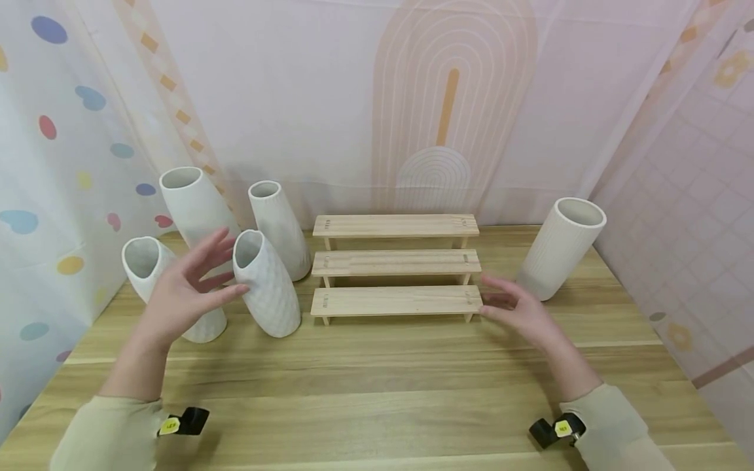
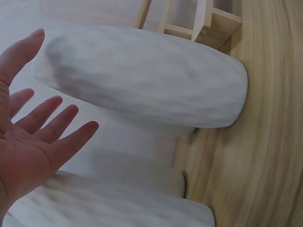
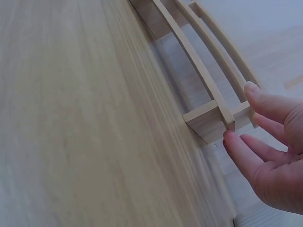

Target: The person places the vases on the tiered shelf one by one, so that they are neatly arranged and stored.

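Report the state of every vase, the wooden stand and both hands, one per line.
Wooden stand: upright, no vase on its tiers.
Left hand: open, fingers spread, holding nothing.
Right hand: fingers loosely bent at the stand's right end; contact unclear.
Front-left vase: upright, partly hidden.
Back-left vase: upright, partly hidden.
Front textured vase: upright, open-mouthed.
Back slim vase: upright, partly hidden.
Right ribbed vase: upright, open-mouthed.

In the head view, the left hand (image 1: 187, 288) covers the middle of the front-left vase (image 1: 207, 326) and part of the tall rear vase (image 1: 197, 204); both sleeves (image 1: 108, 435) run off the bottom edge. The print (image 1: 326, 301) on the wooden stand (image 1: 394, 301) is too small to read. The right wrist view cuts off the right hand (image 3: 279, 182) at its right edge and shows only a sliver of the ribbed vase (image 3: 270, 219).
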A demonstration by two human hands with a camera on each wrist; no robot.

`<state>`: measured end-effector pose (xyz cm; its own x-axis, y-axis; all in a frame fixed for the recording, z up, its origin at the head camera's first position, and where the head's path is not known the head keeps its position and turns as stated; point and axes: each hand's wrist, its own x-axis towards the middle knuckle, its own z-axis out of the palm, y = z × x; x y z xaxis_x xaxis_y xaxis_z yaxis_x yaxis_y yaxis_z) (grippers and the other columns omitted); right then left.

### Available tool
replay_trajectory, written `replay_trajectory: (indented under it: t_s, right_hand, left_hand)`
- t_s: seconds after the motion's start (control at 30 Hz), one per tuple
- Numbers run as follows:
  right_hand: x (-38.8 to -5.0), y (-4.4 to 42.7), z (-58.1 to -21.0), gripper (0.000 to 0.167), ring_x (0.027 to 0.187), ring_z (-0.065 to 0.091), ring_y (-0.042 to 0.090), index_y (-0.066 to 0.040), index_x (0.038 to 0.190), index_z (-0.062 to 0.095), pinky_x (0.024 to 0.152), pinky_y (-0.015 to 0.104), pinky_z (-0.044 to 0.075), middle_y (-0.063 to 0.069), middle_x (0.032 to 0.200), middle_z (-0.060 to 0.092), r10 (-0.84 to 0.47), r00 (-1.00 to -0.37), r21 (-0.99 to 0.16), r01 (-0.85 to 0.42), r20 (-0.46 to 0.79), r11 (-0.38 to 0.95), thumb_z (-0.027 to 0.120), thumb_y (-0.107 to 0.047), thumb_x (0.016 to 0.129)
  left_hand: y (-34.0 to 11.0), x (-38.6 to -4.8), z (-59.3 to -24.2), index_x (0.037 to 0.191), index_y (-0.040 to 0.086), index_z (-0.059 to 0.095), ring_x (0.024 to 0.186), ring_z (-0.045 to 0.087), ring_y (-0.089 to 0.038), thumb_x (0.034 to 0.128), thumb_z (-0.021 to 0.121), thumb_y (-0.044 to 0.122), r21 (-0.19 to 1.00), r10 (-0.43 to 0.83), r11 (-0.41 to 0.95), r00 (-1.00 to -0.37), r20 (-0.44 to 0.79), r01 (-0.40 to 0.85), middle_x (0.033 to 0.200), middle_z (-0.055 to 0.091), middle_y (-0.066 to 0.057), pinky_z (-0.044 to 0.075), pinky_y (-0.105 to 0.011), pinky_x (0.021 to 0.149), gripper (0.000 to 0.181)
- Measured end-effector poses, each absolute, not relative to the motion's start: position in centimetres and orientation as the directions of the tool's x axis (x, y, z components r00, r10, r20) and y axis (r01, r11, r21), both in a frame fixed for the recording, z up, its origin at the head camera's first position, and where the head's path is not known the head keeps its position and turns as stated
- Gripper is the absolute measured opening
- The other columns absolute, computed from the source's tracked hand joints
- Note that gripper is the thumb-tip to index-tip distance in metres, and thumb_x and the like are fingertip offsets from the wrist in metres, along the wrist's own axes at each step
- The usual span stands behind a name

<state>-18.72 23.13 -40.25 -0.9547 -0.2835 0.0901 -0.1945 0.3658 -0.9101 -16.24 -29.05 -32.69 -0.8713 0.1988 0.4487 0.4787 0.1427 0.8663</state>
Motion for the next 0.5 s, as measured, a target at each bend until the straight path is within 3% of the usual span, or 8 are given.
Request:
replay_trajectory:
  t_s: [0.13,0.5]
  right_hand:
    - [-19.0,23.1,-40.6,0.058,0.121,0.052,0.044,0.007,0.143,0.045,0.089,0.018,0.047,0.028,0.145,0.043,-0.290,-0.953,-0.912,-0.197,0.091,0.360,0.070,-0.004,0.091]
    - [-19.7,22.7,-41.2,0.055,0.117,0.055,0.041,0.008,0.141,0.048,0.087,0.021,0.048,0.028,0.142,0.046,-0.304,-0.949,-0.901,-0.201,0.082,0.384,0.070,-0.003,0.091]
  left_hand:
    - [-28.9,-16.7,-33.0,0.153,0.008,0.038,0.122,0.054,-0.007,0.0766,0.069,-0.025,0.864,0.217,0.168,-0.873,0.437,0.474,0.135,0.058,0.002,0.050,-0.018,0.091,0.088]
    - [-28.7,-17.5,-33.6,0.154,0.011,0.035,0.119,0.056,-0.005,0.0814,0.068,-0.020,0.854,0.261,0.226,-0.874,0.410,0.469,0.142,0.053,0.006,0.051,-0.018,0.089,0.085]
